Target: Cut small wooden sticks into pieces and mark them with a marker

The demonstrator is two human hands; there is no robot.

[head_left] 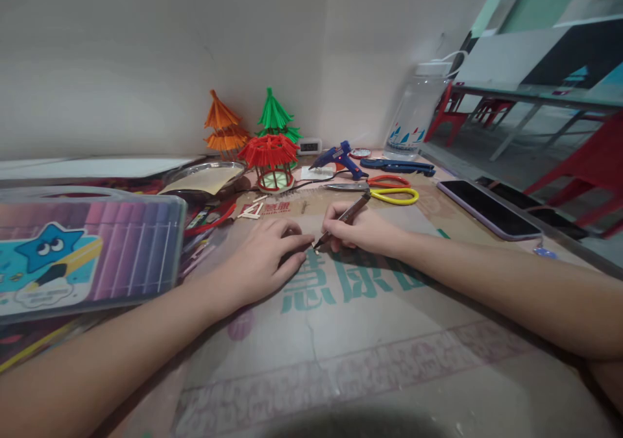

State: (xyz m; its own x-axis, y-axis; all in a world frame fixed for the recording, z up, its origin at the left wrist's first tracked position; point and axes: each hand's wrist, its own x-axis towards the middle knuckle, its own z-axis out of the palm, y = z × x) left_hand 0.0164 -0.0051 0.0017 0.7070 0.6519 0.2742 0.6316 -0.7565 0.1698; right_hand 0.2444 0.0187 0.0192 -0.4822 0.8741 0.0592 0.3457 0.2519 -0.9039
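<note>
My right hand (357,227) is closed round a dark marker pen (354,208), its tip pointing down and left. The tip is at a small pale stick (315,248) near the middle of the printed board (302,334). My left hand (272,256) rests on the board, its fingertips closed together at the other end of that stick. Several short pale sticks (250,212) lie loose beyond my left hand. Behind them stands a small pavilion model with a red fringed roof (270,151), with an orange one (224,130) and a green one (275,113) at the back.
At the left lies a case of coloured markers (136,250), with a metal tray (204,180) behind it. Scissors (392,190), a blue glue gun (341,159), blue pliers (399,167), a phone (487,207) and a water bottle (413,113) stand or lie at the back right.
</note>
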